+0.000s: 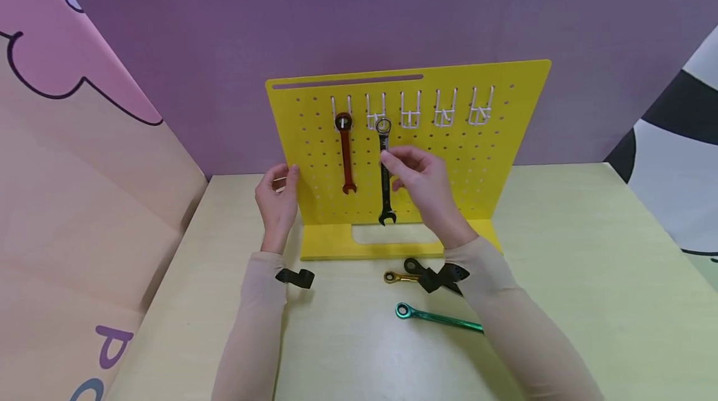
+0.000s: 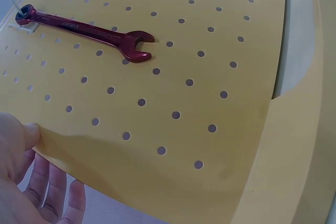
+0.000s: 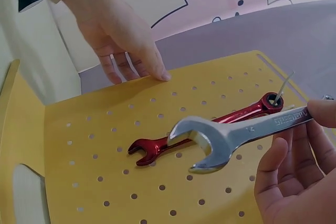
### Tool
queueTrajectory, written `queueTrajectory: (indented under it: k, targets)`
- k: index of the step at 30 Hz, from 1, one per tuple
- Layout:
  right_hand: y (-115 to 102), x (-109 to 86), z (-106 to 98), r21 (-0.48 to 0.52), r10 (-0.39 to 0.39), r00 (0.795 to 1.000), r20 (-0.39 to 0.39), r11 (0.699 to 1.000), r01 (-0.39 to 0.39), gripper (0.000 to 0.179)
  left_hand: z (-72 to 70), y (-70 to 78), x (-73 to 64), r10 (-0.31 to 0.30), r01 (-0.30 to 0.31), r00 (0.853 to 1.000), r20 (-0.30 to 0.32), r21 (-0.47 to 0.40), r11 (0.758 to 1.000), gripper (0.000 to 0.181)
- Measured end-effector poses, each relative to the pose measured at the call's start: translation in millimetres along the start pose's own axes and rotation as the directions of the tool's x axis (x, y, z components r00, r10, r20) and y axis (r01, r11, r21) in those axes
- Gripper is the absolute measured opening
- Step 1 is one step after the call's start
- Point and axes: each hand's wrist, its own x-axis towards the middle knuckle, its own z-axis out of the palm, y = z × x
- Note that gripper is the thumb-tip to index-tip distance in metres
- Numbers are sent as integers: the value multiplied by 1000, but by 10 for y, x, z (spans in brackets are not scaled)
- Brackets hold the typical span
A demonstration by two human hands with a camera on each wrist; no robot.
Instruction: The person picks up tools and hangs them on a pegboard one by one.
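Note:
My right hand [image 1: 423,179] pinches a silver combination wrench [image 1: 385,183] by its shaft, between thumb and fingers. The wrench hangs upright before the yellow pegboard [image 1: 314,201], ring end up by the second white hook [image 1: 376,101] from the left. Its open jaw looms large in the right wrist view. A red combination wrench [image 1: 346,161] hangs by its ring on the leftmost hook, also seen in the left wrist view. At the board's left edge, my left hand [image 1: 278,201] grips it, thumb on the front face and fingers behind.
Three more white hooks [image 1: 445,108] line the board to the right. On the table in front lie a green wrench [image 1: 437,317], a gold wrench [image 1: 399,277] and a black wrench [image 1: 414,266], the last two partly covered by the right wrist's camera. A purple wall [image 1: 359,14] stands behind.

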Motion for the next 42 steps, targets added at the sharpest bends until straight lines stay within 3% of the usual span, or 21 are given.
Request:
queueTrajectory:
  k: [5, 20, 42]
  targets:
    - [4, 48, 5, 51, 36, 999, 13, 998, -37, 8, -4, -4, 13, 6, -6, 1000, 2, 0, 1000, 30]
    - [11, 130, 58, 112, 68, 998, 8, 991, -69, 5, 0, 7, -4, 1, -1, 1000, 7, 6, 1000, 30]
    - [85, 296, 85, 120, 124, 992, 0, 985, -123, 14, 5, 21, -4, 6, -6, 1000, -8, -8, 1000, 28]
